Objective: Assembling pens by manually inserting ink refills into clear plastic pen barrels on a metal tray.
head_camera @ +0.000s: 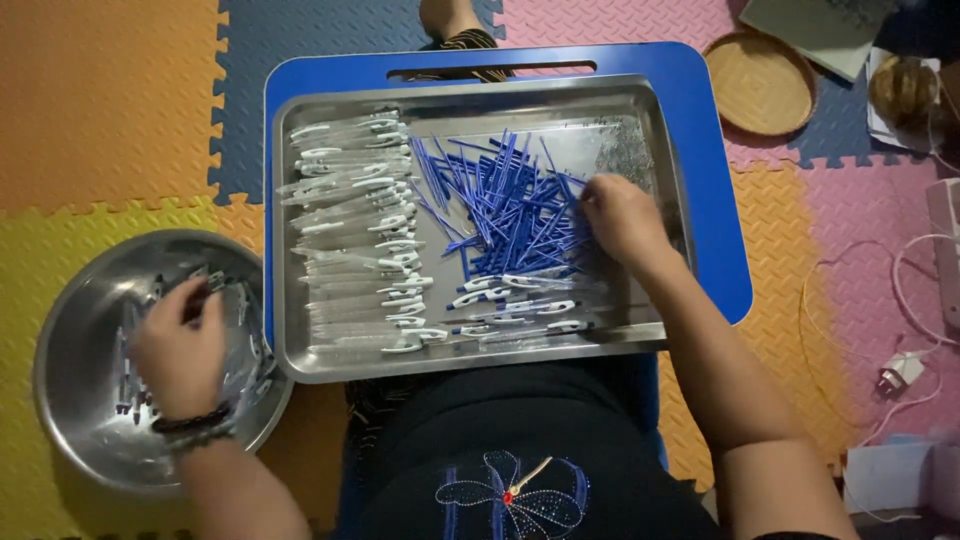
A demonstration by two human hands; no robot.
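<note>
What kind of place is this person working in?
Probably a home floor used for piecework, not a factory: coloured foam puzzle mats cover the floor, a steel tray sits on a low blue lap table, and charger cables trail nearby.

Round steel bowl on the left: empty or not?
Not empty. The bowl holds a few small clear and dark parts, and the left hand reaches into it.

bowl [70, 400] left of tray [650, 340], refills [510, 215] in tray
</note>
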